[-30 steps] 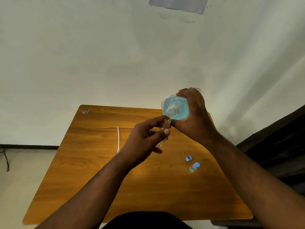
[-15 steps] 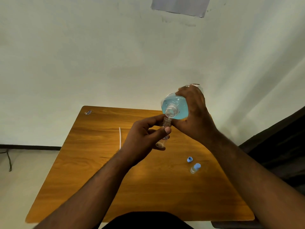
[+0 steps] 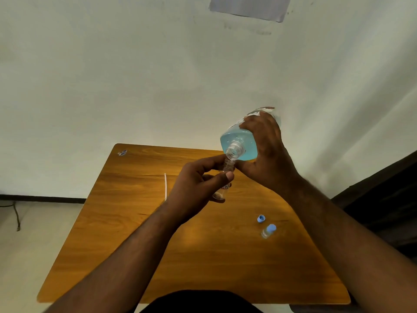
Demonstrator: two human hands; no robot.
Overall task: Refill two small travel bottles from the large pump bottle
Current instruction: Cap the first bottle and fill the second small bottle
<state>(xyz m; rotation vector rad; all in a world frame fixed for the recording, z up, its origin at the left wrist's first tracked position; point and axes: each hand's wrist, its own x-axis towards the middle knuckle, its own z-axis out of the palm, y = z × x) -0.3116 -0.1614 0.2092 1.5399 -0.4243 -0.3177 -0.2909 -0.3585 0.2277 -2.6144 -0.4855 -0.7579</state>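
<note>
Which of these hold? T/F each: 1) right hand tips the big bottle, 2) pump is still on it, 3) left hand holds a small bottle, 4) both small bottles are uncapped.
1) True: the right hand tilts the large bottle neck-down.
2) False: its neck is open, with no pump on it.
3) True: the left hand holds a small clear bottle under that neck.
4) False: the second small bottle on the table wears a blue cap; a loose blue cap lies beside it.

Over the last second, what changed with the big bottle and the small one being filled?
The large bottle tipped steeper, base rising, in the right hand. Unchanged: left hand holding the small bottle at its mouth; loose cap and capped bottle on the table.
</note>
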